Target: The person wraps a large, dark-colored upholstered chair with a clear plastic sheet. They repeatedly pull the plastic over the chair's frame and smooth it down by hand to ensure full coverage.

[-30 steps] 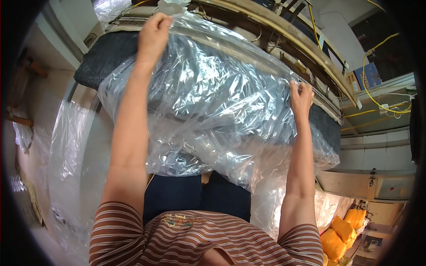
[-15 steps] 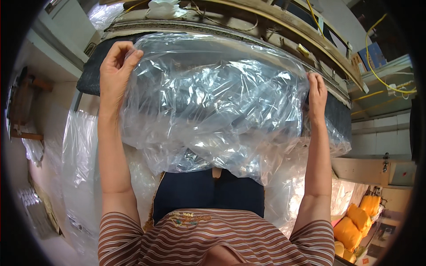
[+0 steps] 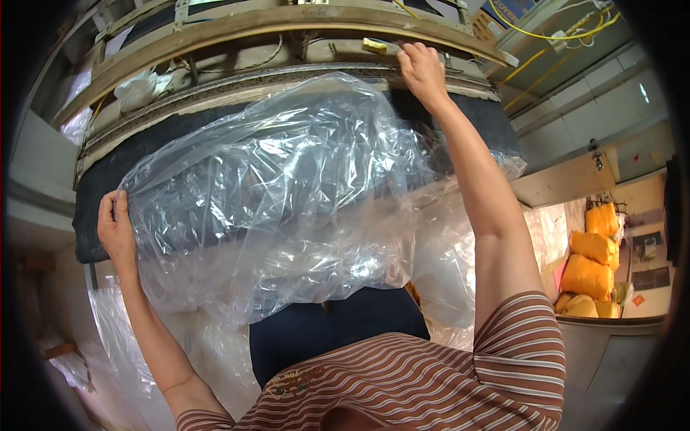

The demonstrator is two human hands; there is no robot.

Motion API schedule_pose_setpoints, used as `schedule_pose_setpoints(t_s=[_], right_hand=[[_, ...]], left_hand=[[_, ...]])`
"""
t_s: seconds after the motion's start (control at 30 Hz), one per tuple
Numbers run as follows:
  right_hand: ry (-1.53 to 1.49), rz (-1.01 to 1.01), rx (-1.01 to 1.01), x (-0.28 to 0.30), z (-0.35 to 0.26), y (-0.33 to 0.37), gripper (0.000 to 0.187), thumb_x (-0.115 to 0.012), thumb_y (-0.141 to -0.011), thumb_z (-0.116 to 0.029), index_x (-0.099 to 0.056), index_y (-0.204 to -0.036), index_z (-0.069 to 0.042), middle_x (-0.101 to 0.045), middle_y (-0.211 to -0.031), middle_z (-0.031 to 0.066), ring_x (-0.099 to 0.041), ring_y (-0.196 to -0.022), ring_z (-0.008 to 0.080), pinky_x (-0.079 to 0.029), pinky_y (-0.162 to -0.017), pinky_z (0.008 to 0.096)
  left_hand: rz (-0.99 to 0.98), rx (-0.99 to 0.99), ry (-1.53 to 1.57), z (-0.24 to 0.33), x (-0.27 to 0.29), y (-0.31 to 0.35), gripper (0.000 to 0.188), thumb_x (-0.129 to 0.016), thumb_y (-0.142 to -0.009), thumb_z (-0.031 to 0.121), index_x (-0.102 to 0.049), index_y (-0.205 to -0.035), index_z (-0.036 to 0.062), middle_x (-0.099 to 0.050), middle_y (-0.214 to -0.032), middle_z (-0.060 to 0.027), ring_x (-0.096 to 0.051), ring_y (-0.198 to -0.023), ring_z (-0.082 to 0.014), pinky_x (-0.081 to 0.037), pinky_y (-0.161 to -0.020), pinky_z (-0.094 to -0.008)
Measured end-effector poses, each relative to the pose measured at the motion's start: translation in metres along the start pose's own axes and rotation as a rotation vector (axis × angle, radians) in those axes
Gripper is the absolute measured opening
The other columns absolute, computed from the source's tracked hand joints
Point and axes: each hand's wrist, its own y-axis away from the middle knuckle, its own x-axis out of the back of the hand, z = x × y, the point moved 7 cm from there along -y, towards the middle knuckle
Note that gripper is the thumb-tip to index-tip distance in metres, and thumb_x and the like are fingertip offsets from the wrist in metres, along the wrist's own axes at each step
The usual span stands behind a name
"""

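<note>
A large clear plastic bag (image 3: 287,201) lies crumpled over a dark padded surface (image 3: 108,179) in front of me. My left hand (image 3: 116,228) grips the bag's left edge low at the left. My right hand (image 3: 422,70) is stretched far up to a wooden frame (image 3: 287,29) and pinches a small pale piece (image 3: 375,45) lying on its ledge. It is off the bag.
More clear plastic sheeting (image 3: 445,251) hangs below the bag and at the lower left. Several yellow-orange stuffed bundles (image 3: 593,262) are stacked at the right. Yellow cables (image 3: 553,32) run at the upper right. A pale counter edge (image 3: 568,183) sits right of my arm.
My right hand let go of the bag's right edge and rose to the wooden frame. My left hand came down from the top left to the bag's lower left edge.
</note>
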Motion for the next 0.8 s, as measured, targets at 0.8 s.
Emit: schedule_pose_setpoints(t_s=[0.8], right_hand=[[-0.212,-0.020,0.125,-0.005,-0.039,-0.008,0.029,-0.055,-0.084,-0.029,-0.058,-0.095,-0.003,-0.064,-0.072,0.0222,-0.063,-0.073,0.0405,-0.049,-0.068,0.0506]], left_hand=[[0.052,-0.012,-0.222,0.022,-0.003,0.003,0.024,-0.057,-0.093,0.024,-0.061,-0.095,0.0007,-0.062,-0.086,-0.0057,-0.056,-0.081,-0.0151,-0.044,-0.078,-0.0265]])
